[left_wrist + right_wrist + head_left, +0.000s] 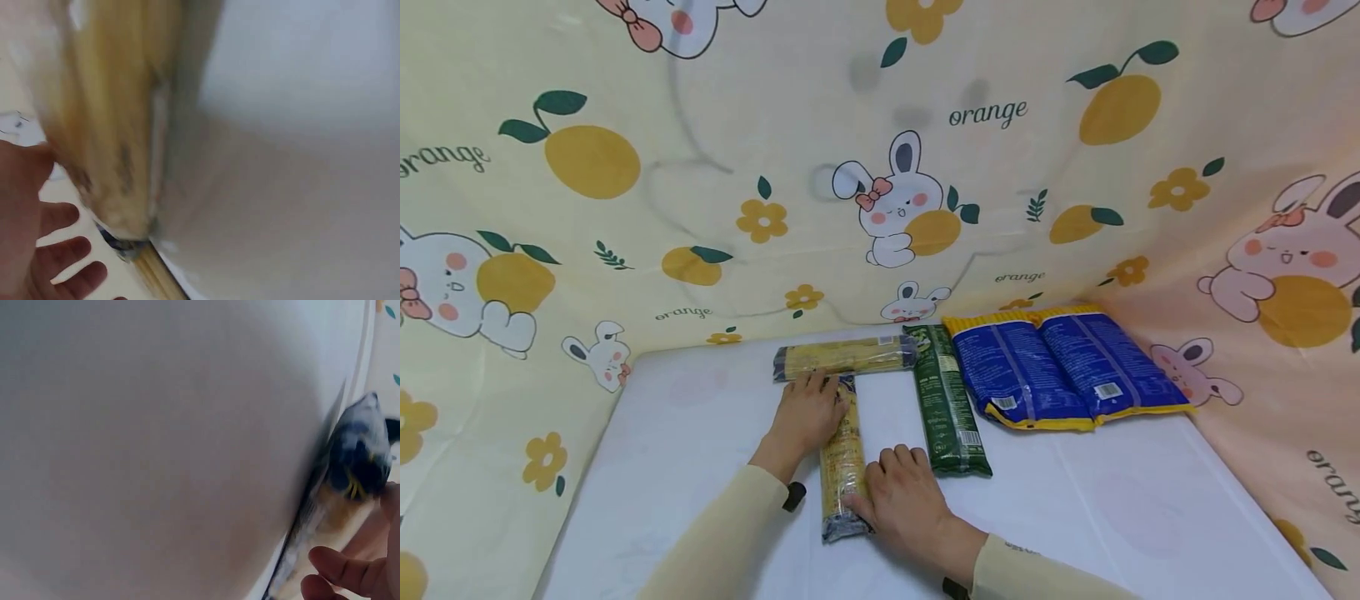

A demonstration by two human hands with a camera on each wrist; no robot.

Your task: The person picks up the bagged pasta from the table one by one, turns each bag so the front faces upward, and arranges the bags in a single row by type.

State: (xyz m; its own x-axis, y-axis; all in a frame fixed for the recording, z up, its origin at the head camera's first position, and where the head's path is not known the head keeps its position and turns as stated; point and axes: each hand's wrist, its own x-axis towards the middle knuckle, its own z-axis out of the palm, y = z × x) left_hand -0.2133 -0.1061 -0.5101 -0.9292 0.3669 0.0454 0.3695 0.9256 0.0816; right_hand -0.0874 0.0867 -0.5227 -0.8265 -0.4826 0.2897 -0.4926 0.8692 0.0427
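Observation:
A long clear packet of yellow sticks, like dried noodles, with dark blue ends, lies lengthwise on the white table. My left hand is at its far end, the thumb touching the side and the other fingers spread, apart from it. My right hand is beside the near end; its thumb lies on the wrapper, and its loosely bent fingers overlap the packet in the right wrist view. A similar packet lies crosswise just beyond the left fingertips.
A green packet lies lengthwise to the right, its top by the crosswise packet's end. Further right are two blue bags with yellow edges, side by side. Bunny-and-orange printed cloth rises behind the table and along its sides.

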